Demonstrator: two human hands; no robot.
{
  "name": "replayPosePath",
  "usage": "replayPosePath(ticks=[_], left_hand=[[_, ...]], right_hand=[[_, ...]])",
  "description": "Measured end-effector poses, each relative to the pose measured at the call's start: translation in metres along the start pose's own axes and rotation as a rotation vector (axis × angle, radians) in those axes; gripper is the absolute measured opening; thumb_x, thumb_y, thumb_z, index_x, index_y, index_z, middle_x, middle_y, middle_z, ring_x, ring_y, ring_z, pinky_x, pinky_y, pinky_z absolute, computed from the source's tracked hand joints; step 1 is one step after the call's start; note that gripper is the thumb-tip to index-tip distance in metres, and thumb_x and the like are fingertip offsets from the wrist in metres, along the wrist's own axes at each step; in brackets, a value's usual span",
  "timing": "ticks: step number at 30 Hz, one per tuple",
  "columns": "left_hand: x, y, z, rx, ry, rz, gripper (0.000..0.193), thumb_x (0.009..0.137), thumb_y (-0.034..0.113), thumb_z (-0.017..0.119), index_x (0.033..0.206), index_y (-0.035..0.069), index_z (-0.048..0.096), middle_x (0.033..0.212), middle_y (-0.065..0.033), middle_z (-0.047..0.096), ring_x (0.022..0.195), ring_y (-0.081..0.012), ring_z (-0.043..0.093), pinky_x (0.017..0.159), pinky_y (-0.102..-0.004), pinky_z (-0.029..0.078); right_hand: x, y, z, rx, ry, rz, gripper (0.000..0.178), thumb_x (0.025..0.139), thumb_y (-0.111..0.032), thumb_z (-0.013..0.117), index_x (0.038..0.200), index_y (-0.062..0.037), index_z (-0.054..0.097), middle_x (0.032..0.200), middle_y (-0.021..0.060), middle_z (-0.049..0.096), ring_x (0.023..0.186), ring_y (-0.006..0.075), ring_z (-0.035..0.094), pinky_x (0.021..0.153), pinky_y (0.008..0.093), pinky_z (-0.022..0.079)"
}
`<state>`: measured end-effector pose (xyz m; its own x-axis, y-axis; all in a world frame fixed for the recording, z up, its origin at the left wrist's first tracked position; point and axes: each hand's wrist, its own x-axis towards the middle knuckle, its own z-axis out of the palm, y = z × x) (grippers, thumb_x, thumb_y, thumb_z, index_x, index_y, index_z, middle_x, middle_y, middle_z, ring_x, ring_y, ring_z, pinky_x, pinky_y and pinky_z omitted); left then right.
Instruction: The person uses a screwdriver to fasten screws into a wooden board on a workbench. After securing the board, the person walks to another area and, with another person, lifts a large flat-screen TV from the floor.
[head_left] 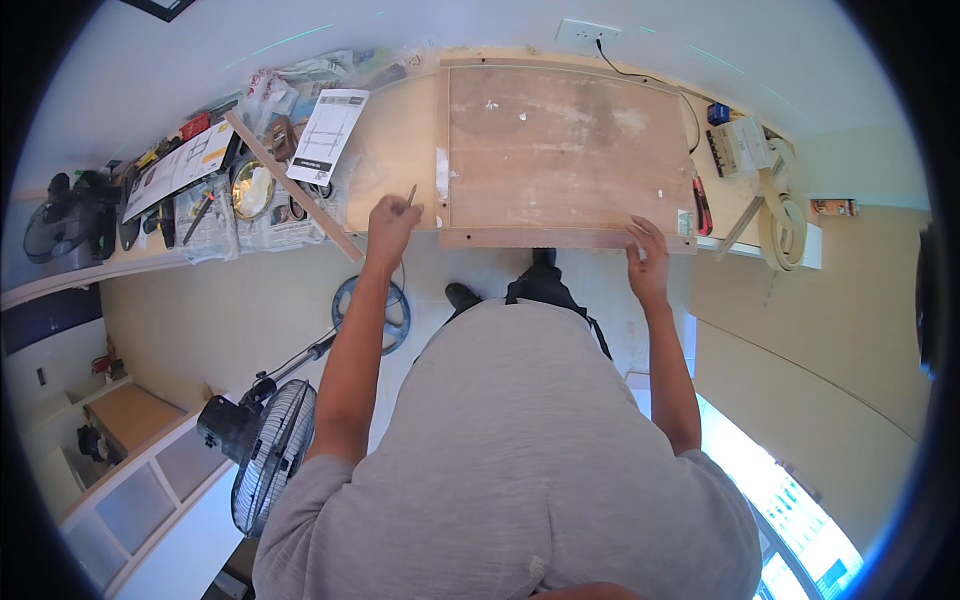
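A large wooden panel (560, 150) with a raised frame along its edges lies on the workbench in front of me, its brown face scuffed with whitish marks. My left hand (392, 230) is closed just left of the panel's near left corner, with a thin pencil-like stick (412, 195) poking up from the fingers. At the near right part of the panel, my right hand (648, 260) has its fingers apart, the tips resting at the frame strip (570, 238). Whether that hand presses or only touches the strip, I cannot tell.
Left on the bench lie a wood strip (290, 185), a printed sheet (327, 135), a tape roll (252, 190), and tools on plastic. Right are a red-black cutter (702, 207), a small box (740, 145) and coiled edging (785, 225). A standing fan (272, 450) is at my left.
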<state>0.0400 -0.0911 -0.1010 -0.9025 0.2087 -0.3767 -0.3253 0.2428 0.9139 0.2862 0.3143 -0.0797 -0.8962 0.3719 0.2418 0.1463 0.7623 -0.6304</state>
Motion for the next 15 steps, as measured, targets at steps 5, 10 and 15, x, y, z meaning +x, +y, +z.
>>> replayPosePath(ticks=[5,10,15], left_hand=[[0.069,0.016,0.021,0.272,0.063,0.229,0.016,0.096,0.018,0.067,0.092,0.004,0.059,0.075,-0.0028,0.061,0.064,-0.0093,0.054,0.057,-0.0276,0.043],[0.101,0.018,0.04,0.296,0.079,0.101,0.017,0.098,0.019,0.065,0.091,0.004,0.062,0.074,-0.0013,0.06,0.059,-0.0089,0.052,0.05,-0.0272,0.04],[0.108,0.031,0.052,0.509,0.098,0.015,0.03,0.089,0.025,0.081,0.091,0.0,0.064,0.075,-0.0027,0.061,0.058,-0.0096,0.053,0.049,-0.0277,0.04]], right_hand=[[0.003,0.022,-0.015,0.078,0.002,0.077,0.027,0.091,0.004,0.066,0.116,-0.0034,0.074,0.127,0.0153,0.069,0.122,0.0336,0.063,0.105,0.0424,0.05],[0.023,0.046,-0.021,0.19,-0.107,0.063,0.026,0.092,0.003,0.066,0.116,-0.0026,0.073,0.123,0.0156,0.07,0.118,0.0329,0.064,0.103,0.0415,0.051],[0.041,0.072,-0.031,0.199,-0.198,-0.001,0.023,0.093,0.001,0.066,0.114,-0.0024,0.074,0.122,0.015,0.07,0.117,0.0315,0.065,0.099,0.0398,0.053]])
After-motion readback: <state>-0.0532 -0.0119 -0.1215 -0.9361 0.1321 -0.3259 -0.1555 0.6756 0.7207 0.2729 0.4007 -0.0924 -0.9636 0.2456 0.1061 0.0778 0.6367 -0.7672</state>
